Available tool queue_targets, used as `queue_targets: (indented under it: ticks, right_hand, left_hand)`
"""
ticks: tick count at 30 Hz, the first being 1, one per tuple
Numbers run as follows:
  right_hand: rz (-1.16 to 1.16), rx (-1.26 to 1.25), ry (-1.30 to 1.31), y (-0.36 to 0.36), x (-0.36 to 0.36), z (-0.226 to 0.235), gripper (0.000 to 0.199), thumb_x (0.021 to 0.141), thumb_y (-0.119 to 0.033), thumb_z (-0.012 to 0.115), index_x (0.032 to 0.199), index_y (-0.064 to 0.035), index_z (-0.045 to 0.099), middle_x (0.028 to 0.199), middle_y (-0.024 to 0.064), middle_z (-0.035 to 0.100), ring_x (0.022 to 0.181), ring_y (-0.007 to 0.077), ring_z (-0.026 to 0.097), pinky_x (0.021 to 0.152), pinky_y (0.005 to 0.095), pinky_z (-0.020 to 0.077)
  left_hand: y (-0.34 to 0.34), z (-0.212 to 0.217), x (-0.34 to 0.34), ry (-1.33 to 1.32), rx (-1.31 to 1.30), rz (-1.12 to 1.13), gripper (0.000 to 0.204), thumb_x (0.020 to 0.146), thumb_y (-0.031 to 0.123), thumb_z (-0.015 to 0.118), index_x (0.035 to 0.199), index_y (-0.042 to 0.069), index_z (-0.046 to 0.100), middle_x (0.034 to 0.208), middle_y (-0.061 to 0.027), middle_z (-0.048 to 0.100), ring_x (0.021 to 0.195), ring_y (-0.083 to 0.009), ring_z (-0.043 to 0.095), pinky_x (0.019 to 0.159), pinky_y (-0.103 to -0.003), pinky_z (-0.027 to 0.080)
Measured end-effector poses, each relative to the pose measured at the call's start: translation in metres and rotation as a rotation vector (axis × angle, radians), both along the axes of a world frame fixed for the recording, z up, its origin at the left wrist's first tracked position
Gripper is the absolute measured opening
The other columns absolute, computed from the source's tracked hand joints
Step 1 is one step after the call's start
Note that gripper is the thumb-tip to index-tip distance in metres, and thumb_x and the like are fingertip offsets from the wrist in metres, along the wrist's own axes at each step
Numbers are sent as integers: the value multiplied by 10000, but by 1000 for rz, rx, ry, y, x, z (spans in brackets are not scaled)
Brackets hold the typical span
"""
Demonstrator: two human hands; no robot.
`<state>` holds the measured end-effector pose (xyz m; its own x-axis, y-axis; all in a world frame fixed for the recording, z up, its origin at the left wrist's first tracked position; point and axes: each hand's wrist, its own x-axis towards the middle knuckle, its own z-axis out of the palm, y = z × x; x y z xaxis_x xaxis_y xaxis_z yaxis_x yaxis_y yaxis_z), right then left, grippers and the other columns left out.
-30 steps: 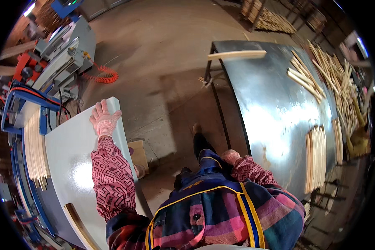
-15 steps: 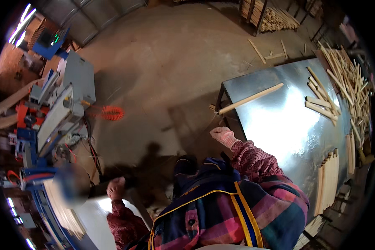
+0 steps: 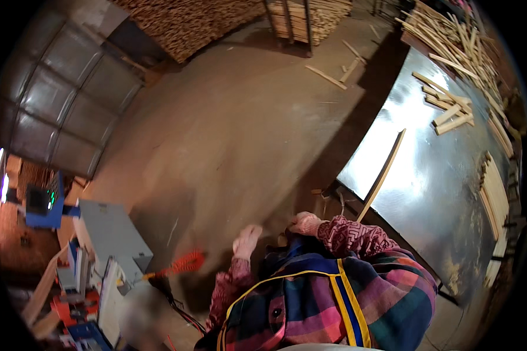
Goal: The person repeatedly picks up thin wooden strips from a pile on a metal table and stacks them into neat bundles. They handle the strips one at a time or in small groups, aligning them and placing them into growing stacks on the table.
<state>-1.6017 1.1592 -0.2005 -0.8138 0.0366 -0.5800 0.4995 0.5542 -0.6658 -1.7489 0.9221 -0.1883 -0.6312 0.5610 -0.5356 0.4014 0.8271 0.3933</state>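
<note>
Both my hands are in front of my body, over the floor. My left hand (image 3: 247, 241) is raised at the centre, slightly blurred, with fingers loosely curled and nothing visible in it. My right hand (image 3: 304, 223), in a pale glove, is curled close to my waist, also with nothing visible in it. It is nearest to the corner of a metal-topped table (image 3: 427, 205). A long wooden strip (image 3: 384, 175) lies across that table's near edge, its lower end by my right sleeve.
Short wooden pieces (image 3: 449, 111) lie crossed on the table, with a heap of strips (image 3: 459, 50) behind. A row of strips (image 3: 493, 193) lines the right side. A grey machine cabinet (image 3: 114, 234) with an orange coiled hose (image 3: 184, 262) stands left. Loose strips (image 3: 327, 77) lie on the floor.
My view has turned left, bringing metal panels and stacked wood into sight. My left hand has swung from beside the machine table to the front of my body; my right hand has drawn closer to my waist.
</note>
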Motion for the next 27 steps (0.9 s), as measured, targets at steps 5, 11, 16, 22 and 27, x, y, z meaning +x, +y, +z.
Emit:
queue_targets:
  ticks: [5, 11, 16, 22, 27]
  right_hand:
    - [-196, -44, 55, 48, -64, -96, 362, 842, -318, 657, 1116, -89, 709, 1030, 116, 720, 949, 276, 672, 859, 360, 522]
    - [-19, 72, 174, 181, -151, -103, 330, 888, -315, 571, 1105, -109, 711, 1079, 105, 699, 1015, 274, 643, 861, 427, 518]
    - [-527, -109, -69, 352, -204, -108, 378, 834, -274, 632, 1166, -105, 695, 1148, 138, 685, 1108, 248, 639, 900, 372, 515]
    - [-1267, -303, 136, 540, -208, -98, 350, 814, -306, 665, 1080, -85, 723, 948, 88, 728, 872, 201, 680, 777, 325, 527]
    - [-1380, -189, 360, 698, -266, -36, 312, 839, -290, 616, 1014, -59, 732, 792, 67, 680, 657, 137, 620, 607, 293, 509]
  left_hand:
    - [213, 44, -113, -130, 249, -44, 569, 889, 557, 527, 1305, 174, 598, 1328, -134, 595, 1217, -320, 565, 1000, -409, 445]
    - [250, -76, -222, 96, 131, -329, 468, 938, 432, 528, 1322, 171, 582, 1316, -136, 601, 1221, -336, 555, 1014, -461, 446]
    - [303, -103, -278, 158, -383, -782, 274, 918, 272, 550, 1107, 142, 700, 1150, -133, 677, 1060, -334, 651, 879, -450, 537]
    - [508, -115, -345, 160, -327, -760, 237, 895, 257, 564, 1019, 118, 711, 1064, -146, 688, 983, -329, 671, 817, -445, 556]
    - [692, -147, -398, 324, -308, -937, 217, 876, 244, 575, 946, 98, 720, 993, -158, 697, 919, -326, 687, 766, -441, 571]
